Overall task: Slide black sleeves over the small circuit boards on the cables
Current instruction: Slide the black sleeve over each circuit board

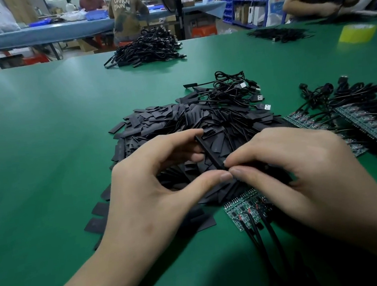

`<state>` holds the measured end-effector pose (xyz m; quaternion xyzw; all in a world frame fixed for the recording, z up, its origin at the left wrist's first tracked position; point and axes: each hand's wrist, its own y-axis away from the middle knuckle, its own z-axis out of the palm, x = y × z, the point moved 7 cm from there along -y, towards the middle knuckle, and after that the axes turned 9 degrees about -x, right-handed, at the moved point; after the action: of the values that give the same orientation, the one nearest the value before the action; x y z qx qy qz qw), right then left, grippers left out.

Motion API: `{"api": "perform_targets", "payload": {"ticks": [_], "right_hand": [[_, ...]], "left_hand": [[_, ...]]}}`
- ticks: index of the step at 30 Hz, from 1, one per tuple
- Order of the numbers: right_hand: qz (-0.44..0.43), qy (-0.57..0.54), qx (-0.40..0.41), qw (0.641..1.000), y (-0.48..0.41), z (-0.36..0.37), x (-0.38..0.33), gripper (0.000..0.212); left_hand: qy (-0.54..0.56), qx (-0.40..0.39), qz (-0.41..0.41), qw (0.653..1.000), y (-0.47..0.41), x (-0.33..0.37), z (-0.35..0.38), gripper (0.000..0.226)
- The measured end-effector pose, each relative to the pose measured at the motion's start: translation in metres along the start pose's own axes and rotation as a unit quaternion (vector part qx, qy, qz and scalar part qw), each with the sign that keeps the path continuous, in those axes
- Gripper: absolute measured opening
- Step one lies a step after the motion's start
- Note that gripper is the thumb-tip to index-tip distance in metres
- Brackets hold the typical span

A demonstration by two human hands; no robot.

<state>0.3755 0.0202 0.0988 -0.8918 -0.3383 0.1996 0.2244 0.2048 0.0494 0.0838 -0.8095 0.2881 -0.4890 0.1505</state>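
Both hands, left hand (155, 189) and right hand (300, 172), pinch one black sleeve (209, 153) above the sleeve pile (180, 124); squeezing its edges should open it for a circuit board (245, 209).

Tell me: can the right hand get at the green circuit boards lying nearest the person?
Probably yes: the circuit boards lie bare on the mat right beside the right hand, though it now pinches a sleeve.
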Motion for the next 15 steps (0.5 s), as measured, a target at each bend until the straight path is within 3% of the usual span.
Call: {"api": "perform_targets", "payload": {"ticks": [6,15], "right_hand": [[0.054,-0.116,0.011,0.992,-0.0006,-0.0039,0.0067,0.008],[0.065,-0.105,0.006,0.992,-0.0023,-0.0036,0.0072,0.009]], "left_hand": [[-0.011,0.003,0.018,1.000,0.0006,0.0054,-0.0016,0.050],[-0.032,0.003,0.031,0.999,0.0010,0.0083,-0.0032,0.047]]}}
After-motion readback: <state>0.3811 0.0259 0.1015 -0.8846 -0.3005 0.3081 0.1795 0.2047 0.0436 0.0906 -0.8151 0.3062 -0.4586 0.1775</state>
